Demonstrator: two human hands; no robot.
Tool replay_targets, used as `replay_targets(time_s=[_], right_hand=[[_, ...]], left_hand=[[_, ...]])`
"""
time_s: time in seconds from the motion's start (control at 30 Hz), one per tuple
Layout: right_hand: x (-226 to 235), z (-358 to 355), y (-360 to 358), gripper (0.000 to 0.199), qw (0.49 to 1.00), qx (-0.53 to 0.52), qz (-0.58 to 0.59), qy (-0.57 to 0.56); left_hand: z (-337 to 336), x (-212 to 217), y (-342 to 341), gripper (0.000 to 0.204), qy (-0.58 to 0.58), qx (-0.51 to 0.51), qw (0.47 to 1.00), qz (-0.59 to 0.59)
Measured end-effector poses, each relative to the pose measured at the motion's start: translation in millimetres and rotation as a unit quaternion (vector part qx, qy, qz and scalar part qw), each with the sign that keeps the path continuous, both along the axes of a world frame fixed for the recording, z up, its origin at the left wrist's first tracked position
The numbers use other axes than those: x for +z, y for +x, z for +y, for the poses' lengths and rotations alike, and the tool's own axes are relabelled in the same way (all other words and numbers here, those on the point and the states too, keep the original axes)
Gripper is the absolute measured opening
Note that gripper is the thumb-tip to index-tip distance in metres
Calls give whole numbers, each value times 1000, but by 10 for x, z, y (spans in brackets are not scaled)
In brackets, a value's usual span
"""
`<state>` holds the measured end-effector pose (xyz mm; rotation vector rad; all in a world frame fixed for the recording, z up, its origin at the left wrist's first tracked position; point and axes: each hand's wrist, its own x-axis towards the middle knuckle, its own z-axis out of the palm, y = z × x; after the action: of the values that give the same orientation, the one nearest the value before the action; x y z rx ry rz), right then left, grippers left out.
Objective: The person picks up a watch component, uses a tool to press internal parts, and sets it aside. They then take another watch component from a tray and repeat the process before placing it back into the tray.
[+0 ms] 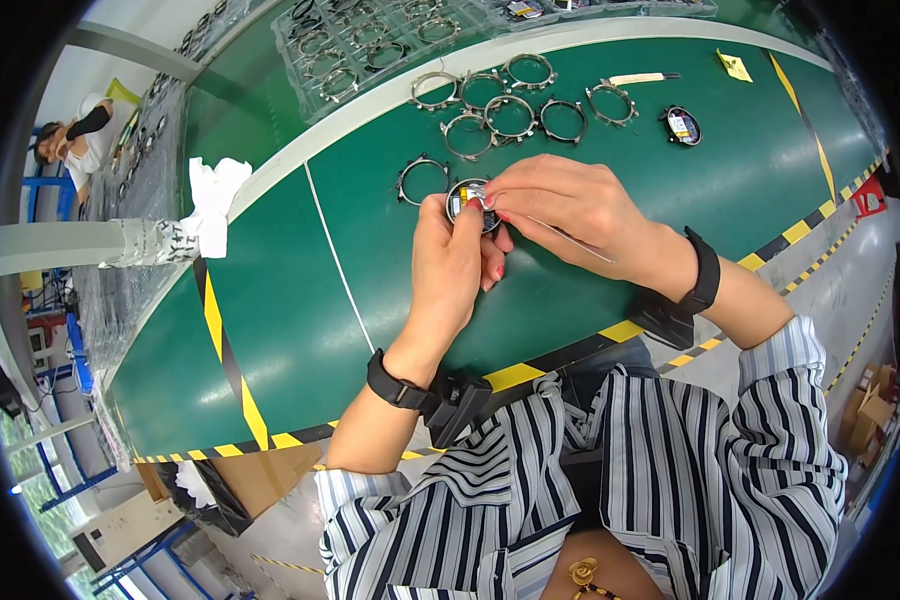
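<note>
Metal rings (510, 97) lie on the desk (270, 300) in the upper middle, seemingly for easy reach, while just above centre the left hand (446, 258) grips a round watch case (460, 204), apparently steadying it for the right hand (582, 205), whose fingers seem to pinch a thin rod (574, 241).

The scene is bright and evenly lit, with pale glare across the left of the surface (275, 300) and soft, faint shadow under the left hand (448, 255) and right hand (575, 212). Both look crisp; the person (82, 150) at far left is small and less sharp. Fisheye distortion bows straight edges, and blackness with a bluish fringe fills the corners.
</note>
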<state>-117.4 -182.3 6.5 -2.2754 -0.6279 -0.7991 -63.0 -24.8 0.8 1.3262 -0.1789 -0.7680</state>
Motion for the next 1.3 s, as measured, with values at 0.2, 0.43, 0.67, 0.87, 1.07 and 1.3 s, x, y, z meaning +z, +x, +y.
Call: replay_targets(time_s=[0.2,0.43,0.67,0.87,1.07,1.3], right_hand=[[-17,-3,5,22,1000,8,-5,7],[-6,-17,-14,23,1000,19,1,-3],[2,3,-76,24,997,7,-19,-73],[-85,-3,-73,25,996,0,-25,-85],[-116,6,-29,26,996,-3,-34,-85],[-167,-2,39,25,995,-7,-58,-81]], left_hand=[[2,-1,10,13,3,-4,1000,1],[-2,33,-6,12,18,-9,1000,-7],[-20,-52,-103,11,67,15,989,-132],[-40,-69,-130,11,82,16,983,-166],[-50,-70,-136,12,91,18,979,-182],[-48,-81,-124,14,107,19,972,-210]])
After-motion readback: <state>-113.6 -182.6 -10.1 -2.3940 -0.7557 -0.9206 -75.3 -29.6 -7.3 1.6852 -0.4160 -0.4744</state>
